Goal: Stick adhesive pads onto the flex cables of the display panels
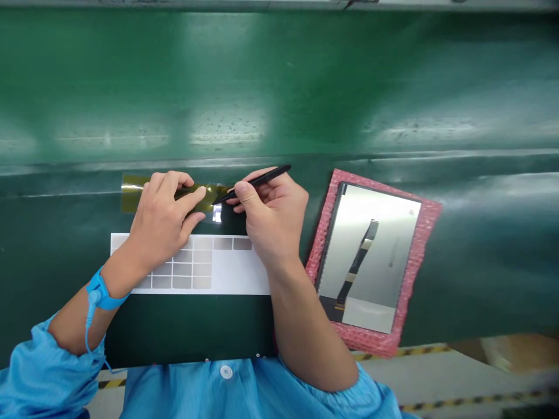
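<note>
A translucent yellow film strip [130,201] lies on the green mat, with a clear, shiny end [217,214] at its right. Across it rests my left hand [163,212], palm down, fingers spread and fingertips pressing on the film. Black tweezers [264,176], slim and pointed, are pinched in my right hand [275,212]. Their tip touches or hovers just over the film's right part, close to my left index finger; which of the two I cannot tell. Just below both hands is a white sheet [242,273] with rows of grey rectangular labels, partly covered by my left hand and wrist.
To the right, a display panel [397,244] with a dark flex cable [356,265] lies on pink bubble wrap [421,238]. A blue wrist strap [102,291] with a cord is on my left wrist. The green mat [279,87] extends to the back edge.
</note>
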A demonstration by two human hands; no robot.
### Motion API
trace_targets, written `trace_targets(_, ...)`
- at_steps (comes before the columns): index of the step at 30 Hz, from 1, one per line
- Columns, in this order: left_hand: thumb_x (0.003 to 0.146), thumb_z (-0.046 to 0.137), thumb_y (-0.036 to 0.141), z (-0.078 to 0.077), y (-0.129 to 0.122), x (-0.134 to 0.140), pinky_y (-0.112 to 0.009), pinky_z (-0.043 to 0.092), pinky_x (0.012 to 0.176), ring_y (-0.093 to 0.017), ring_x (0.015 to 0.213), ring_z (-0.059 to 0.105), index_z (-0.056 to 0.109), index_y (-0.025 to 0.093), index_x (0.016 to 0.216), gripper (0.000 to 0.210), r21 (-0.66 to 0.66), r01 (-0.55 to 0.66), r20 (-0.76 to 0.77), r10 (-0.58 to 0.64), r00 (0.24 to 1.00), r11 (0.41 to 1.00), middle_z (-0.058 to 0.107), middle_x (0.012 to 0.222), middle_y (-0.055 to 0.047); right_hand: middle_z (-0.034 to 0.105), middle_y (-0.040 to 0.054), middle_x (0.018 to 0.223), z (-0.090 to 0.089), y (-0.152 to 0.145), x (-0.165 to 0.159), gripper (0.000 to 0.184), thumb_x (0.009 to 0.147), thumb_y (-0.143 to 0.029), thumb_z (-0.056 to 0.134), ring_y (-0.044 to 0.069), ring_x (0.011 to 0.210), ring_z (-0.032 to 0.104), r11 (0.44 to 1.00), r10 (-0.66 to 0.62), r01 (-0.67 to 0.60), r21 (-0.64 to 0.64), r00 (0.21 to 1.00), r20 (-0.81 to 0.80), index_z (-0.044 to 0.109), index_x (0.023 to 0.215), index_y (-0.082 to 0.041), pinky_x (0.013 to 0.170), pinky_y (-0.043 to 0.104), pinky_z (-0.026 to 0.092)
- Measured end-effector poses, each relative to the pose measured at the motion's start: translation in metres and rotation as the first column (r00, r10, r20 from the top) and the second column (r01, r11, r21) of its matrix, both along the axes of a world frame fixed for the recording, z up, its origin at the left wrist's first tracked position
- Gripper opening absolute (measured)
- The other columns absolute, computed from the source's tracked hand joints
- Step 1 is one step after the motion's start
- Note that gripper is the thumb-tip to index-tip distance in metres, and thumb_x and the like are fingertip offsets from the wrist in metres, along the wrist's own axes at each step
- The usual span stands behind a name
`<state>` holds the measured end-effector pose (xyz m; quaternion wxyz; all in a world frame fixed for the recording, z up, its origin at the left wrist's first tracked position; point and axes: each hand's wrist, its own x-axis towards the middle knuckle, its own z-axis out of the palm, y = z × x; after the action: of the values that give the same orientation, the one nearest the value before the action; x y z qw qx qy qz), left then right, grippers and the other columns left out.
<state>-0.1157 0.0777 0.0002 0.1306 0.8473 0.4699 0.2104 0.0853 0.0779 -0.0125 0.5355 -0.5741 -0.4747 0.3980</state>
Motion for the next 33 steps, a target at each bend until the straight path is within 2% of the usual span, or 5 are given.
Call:
trace_targets(8, 0.098, 0.072, 0.023, -0.004, 0.001, -0.001, -0.050, 0.050, 0.095, -0.032, 0.110, 0.054, 0.072, 0.016, 0.124, 0.027, 0.027, 0.006, -0.002, -0.006, 1.000, 1.000, 0.061, 0.123, -0.014, 0.072, -0.0017, 0.079, 0.005, 0.001, -0.001, 0.016, 0.091, -0.030, 0.080, 0.015, 0.065, 0.073, 0.999, -0.013, 0.011, -0.040, 0.999, -0.047, 0.068, 0.089, -0.020, 0.054, 0.022, 0.059)
trace_targets(18, 0.094, 0.078, 0.020, -0.004, 0.001, 0.000, -0.050, 0.050, 0.095, -0.032, 0.110, 0.054, 0.073, 0.016, 0.124, 0.031, 0.018, 0.009, 0.004, -0.009, 1.000, 1.000, 0.062, 0.124, -0.013, 0.072, -0.0025, 0.074, 0.009, 0.004, -0.002, 0.012, 0.087, -0.027, 0.079, 0.015, 0.063, 0.073, 0.998, 0.000, 0.001, -0.069, 1.000, 0.003, 0.069, 0.085, -0.020, 0.055, 0.023, 0.059)
trace_targets(25, 0.094, 0.078, 0.021, -0.003, 0.000, 0.000, -0.050, 0.049, 0.095, -0.032, 0.111, 0.054, 0.073, 0.016, 0.125, 0.032, 0.017, 0.006, -0.003, -0.006, 1.000, 1.000, 0.061, 0.124, -0.013, 0.072, -0.0020, 0.075, 0.010, 0.002, -0.009, 0.009, 0.085, -0.025, 0.077, 0.015, 0.063, 0.072, 0.998, -0.024, 0.022, -0.064, 0.999, -0.032, 0.070, 0.084, -0.020, 0.055, 0.022, 0.059)
trace_targets(30, 0.095, 0.078, 0.022, -0.006, 0.004, -0.003, -0.051, 0.050, 0.097, -0.032, 0.112, 0.053, 0.073, 0.015, 0.126, 0.032, -0.009, 0.026, 0.029, -0.026, 0.999, 1.000, 0.061, 0.124, -0.014, 0.071, -0.0014, 0.075, 0.002, 0.002, -0.015, 0.014, 0.085, -0.032, 0.077, 0.015, 0.063, 0.070, 0.996, -0.070, 0.067, -0.054, 0.996, -0.062, 0.068, 0.084, -0.021, 0.054, 0.023, 0.057)
trace_targets(33, 0.094, 0.080, 0.021, -0.005, 0.005, -0.006, -0.051, 0.049, 0.099, -0.033, 0.113, 0.054, 0.073, 0.015, 0.126, 0.033, -0.030, 0.012, 0.003, -0.012, 1.000, 0.999, 0.061, 0.126, -0.014, 0.072, 0.0001, 0.074, 0.003, 0.002, -0.016, 0.022, 0.083, -0.040, 0.079, 0.016, 0.060, 0.070, 0.996, -0.060, 0.048, -0.080, 0.987, -0.148, 0.067, 0.084, -0.021, 0.053, 0.025, 0.056)
